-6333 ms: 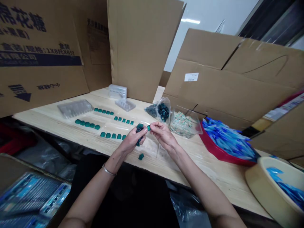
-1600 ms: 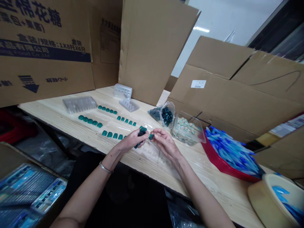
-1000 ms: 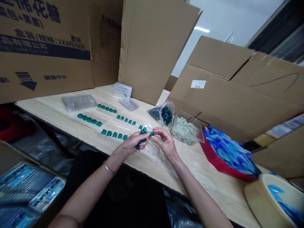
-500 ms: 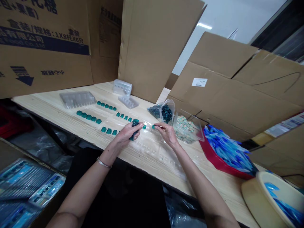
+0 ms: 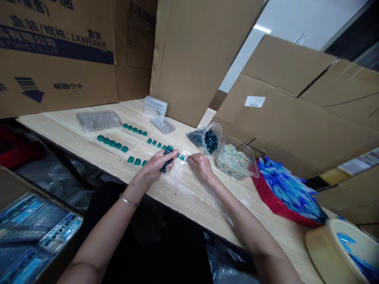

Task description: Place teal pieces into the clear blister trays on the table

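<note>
My left hand [image 5: 160, 163] is closed around several dark teal plastic pieces [image 5: 166, 159], with one teal piece showing at its top. My right hand [image 5: 201, 165] is in a pinch just right of a small teal piece [image 5: 182, 157] on a clear plastic sheet of moulded pockets [image 5: 186, 181]. Whatever its fingertips hold is too small to make out. To the left, teal pieces lie in short rows: one front row [image 5: 112, 144], one back row [image 5: 135, 129] and others by my left hand.
Behind my right hand lie a bag of dark teal pieces [image 5: 211, 141] and a clear box of pale pieces [image 5: 232, 159]. A red tray [image 5: 268, 199] of blue items and a cream tub [image 5: 321, 244] stand right. Clear cases [image 5: 99, 120] sit at back left; cardboard boxes [image 5: 189, 59] wall the back.
My right hand has moved left toward my left hand, its fingertips now close beside the teal piece on the sheet. The teal piece seen earlier in its pinch no longer shows clearly. The view has shifted slightly.
</note>
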The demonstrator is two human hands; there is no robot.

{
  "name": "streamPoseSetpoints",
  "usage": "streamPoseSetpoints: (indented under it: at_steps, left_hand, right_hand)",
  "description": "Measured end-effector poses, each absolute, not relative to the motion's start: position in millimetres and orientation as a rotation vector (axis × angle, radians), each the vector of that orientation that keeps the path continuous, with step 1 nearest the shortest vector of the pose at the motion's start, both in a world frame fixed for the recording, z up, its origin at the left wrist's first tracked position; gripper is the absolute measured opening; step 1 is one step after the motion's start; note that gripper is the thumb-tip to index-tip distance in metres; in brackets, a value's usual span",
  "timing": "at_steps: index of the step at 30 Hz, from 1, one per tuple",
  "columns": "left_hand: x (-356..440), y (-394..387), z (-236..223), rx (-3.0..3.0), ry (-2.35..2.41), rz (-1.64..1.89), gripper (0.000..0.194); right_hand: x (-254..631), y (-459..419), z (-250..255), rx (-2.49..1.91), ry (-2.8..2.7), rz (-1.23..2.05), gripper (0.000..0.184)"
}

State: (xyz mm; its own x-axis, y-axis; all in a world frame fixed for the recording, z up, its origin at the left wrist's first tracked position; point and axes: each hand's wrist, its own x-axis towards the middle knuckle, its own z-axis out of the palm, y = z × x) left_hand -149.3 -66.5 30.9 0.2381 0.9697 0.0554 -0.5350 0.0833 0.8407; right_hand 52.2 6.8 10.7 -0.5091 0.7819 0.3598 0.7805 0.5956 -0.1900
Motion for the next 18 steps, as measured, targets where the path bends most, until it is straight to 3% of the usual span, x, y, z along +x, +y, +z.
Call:
streamPoseSetpoints:
  at_steps: [12, 18]
  left_hand:
    - [-148, -66, 29, 0.890, 0.639, 1.230, 0.028]
    - [-146, -66, 27, 0.887, 0.640, 1.212, 0.028]
  right_hand:
    - [55, 9, 6, -1.123, -2.412, 0.070, 0.020]
    - [51, 9, -1, -1.089, -2.483, -0.047, 0.022]
